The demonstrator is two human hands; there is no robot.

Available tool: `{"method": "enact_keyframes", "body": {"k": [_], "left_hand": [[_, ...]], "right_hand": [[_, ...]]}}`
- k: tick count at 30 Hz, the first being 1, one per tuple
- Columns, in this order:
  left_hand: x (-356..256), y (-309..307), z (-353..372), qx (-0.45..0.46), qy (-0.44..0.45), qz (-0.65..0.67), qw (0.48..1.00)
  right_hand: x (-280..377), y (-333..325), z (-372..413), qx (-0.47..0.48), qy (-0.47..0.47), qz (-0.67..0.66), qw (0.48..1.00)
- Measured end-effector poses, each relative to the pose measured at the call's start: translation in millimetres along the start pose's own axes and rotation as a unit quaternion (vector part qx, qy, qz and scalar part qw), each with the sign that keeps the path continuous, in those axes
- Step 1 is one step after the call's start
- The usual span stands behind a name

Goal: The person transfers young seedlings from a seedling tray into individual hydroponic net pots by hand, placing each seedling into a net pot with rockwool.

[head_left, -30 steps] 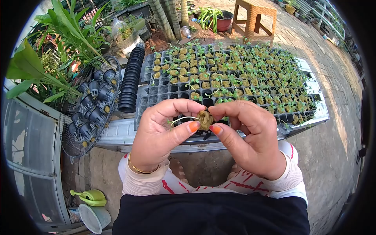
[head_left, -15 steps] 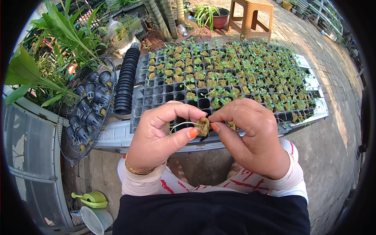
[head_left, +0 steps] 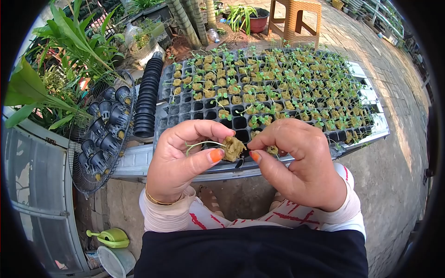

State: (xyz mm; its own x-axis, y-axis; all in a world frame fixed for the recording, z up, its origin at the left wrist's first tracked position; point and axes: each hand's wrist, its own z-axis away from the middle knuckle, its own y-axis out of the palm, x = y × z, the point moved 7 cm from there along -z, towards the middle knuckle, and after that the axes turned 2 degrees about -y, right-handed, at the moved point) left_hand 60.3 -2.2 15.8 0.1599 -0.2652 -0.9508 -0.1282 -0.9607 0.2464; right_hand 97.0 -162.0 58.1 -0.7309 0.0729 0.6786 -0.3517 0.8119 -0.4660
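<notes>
My left hand point(head_left: 183, 160) pinches a seedling plug point(head_left: 234, 148), a crumbly yellow-brown block, between thumb and fingertips. The seedling's pale stem point(head_left: 199, 144) curves leftward out of the plug, inside the bend of the fingers. Just right of the plug is my right hand point(head_left: 299, 160), thumb and index fingertip drawn together in a pinch, a little apart from the block. Whatever those fingertips hold, if anything, is too small to make out. Under both hands lies the black seedling tray point(head_left: 178, 109), with many cells holding similar plugs and green sprouts; several near cells at its left are bare.
A wire basket point(head_left: 79, 171) of black net pots point(head_left: 109, 143) stands left of the tray. Beside it lies a long stack of black pots point(head_left: 148, 95). A green watering can point(head_left: 113, 237) and a clear tub point(head_left: 116, 260) sit lower left. Behind the tray stands a brown stool point(head_left: 296, 21).
My left hand has drawn the plug slightly left, away from the right fingertips. The plug is turned and shows more of its face. My right hand stays nearly in place, still pinched.
</notes>
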Motion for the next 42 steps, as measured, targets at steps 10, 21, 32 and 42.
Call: {"method": "enact_keyframes", "body": {"k": [10,21,32,42], "left_hand": [[1,3,0,0.012,0.011,-0.027,1.0],[-3,-8,2,-0.015,0.01,-0.006,1.0],[-10,-18,9,-0.044,0.027,-0.046,0.998],[-14,0,10,-0.029,0.034,-0.097,0.994]], "right_hand": [[0,8,2,-0.006,-0.018,-0.008,1.0],[-16,-2,3,0.05,0.154,-0.145,0.976],[17,6,7,0.186,0.03,-0.12,0.975],[9,-6,4,0.059,0.041,-0.049,0.996]]}}
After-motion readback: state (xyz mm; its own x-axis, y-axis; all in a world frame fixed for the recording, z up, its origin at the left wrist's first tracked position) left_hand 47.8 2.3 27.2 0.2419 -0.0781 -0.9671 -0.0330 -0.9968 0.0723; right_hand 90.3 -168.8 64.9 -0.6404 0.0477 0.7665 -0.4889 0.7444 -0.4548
